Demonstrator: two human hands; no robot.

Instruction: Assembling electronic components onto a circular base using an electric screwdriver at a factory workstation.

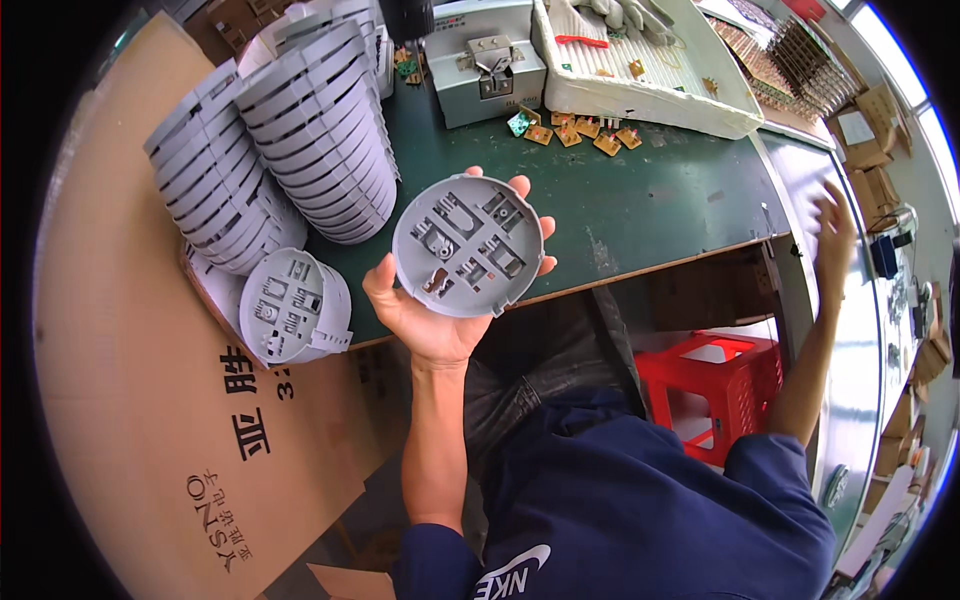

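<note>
My left hand (pixel 430 325) is closed around the rim of a round grey plastic housing (pixel 472 240), held up above the table's front edge. Slots, clips and molded recesses cover the inner face of the housing. At the far right, my right hand (pixel 834 222) is raised over a shiny metal surface. It looks somewhat blurred, its fingers apart with nothing visible in them. Left of my left hand, a similar grey housing (pixel 290 300) stands in front of tall nested stacks of grey plastic housings (pixel 320 130).
A grey metal fixture (pixel 490 75) stands at the back of the green table (pixel 640 200). Several small brown circuit boards (pixel 570 132) lie before a white foam tray (pixel 680 105). Below right is a red plastic stool (pixel 735 380); cardboard (pixel 130 300) covers the left side.
</note>
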